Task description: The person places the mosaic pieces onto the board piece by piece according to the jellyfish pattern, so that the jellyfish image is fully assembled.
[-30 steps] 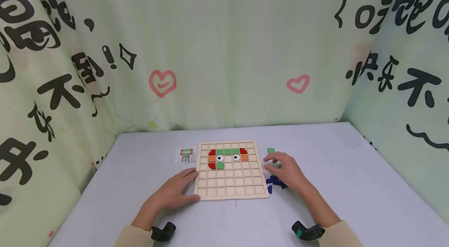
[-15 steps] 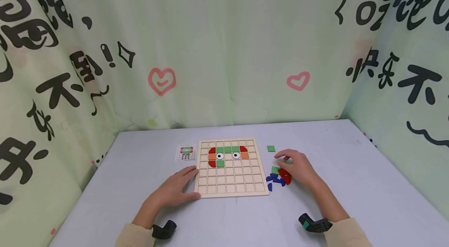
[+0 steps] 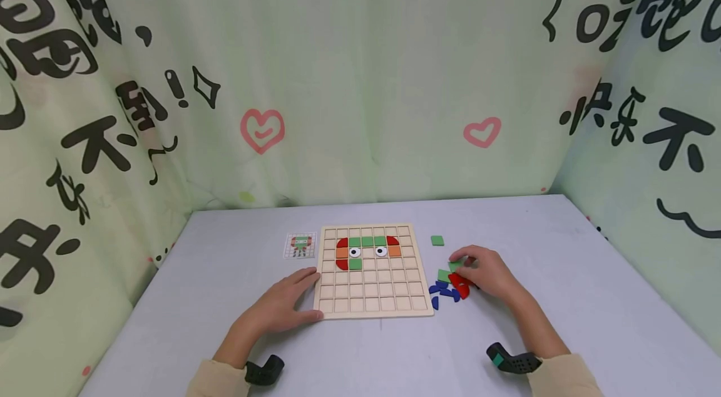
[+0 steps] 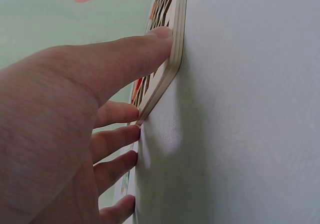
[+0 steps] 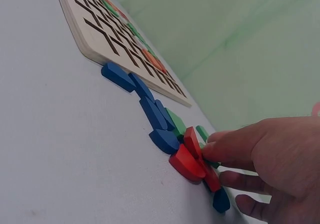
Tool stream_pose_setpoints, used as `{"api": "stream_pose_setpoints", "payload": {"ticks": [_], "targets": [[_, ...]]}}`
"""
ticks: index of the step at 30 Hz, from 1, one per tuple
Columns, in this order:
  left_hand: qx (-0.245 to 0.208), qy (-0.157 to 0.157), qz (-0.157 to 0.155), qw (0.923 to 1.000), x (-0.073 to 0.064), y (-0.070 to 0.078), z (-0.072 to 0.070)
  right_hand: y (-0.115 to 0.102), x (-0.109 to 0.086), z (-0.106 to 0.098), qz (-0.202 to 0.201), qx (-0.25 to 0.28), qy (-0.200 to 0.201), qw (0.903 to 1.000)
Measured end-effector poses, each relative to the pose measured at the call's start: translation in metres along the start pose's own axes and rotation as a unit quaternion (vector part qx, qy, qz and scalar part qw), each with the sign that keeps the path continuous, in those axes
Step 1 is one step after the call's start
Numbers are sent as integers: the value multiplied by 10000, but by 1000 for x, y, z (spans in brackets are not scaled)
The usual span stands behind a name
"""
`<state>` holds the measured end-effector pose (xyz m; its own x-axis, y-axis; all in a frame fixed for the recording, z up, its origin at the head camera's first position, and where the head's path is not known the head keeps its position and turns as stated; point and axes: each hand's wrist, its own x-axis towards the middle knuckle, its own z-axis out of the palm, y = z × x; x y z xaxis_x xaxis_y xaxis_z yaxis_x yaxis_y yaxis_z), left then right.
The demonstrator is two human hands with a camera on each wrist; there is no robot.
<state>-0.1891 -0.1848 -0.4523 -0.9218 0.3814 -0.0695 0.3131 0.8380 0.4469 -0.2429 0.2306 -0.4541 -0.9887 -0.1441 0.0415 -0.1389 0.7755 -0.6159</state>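
A wooden grid board [image 3: 372, 308] lies on the table, bearing red, green and orange pieces and two round eye pieces [image 3: 355, 252]. My left hand [image 3: 284, 304] rests at its left edge, fingers extended. In the left wrist view the thumb [image 4: 160, 36] presses on the board's rim. My right hand [image 3: 489, 270] is over the loose pieces right of the board, its thumb and index fingertips right at a green square [image 3: 455, 265]; I cannot tell whether they pinch it. Red pieces [image 5: 187, 163] lie just beside these fingers in the right wrist view.
Several blue pieces [image 3: 446, 292] lie between the board's right edge and the red ones. Another green square [image 3: 444, 275] is among them, and one [image 3: 437, 240] sits apart, farther back. A small pattern card [image 3: 300, 245] is left of the board. Curtains [image 3: 372, 84] surround the table.
My right hand has moved right and slightly nearer, from beside the board's right edge to the loose pieces, uncovering red and green ones. The left hand stays at the board.
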Motion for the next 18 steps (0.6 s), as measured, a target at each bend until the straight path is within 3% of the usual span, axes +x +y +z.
{"api": "stream_pose_setpoints", "payload": {"ticks": [10,18], "targets": [[-12,18,-19,10000,-1,1,1,3,-3,-2,-36,-104,-89,9999],[-14,4,-89,10000,-1,1,2,3,-2,-1,-43,-161,78,9998]]}}
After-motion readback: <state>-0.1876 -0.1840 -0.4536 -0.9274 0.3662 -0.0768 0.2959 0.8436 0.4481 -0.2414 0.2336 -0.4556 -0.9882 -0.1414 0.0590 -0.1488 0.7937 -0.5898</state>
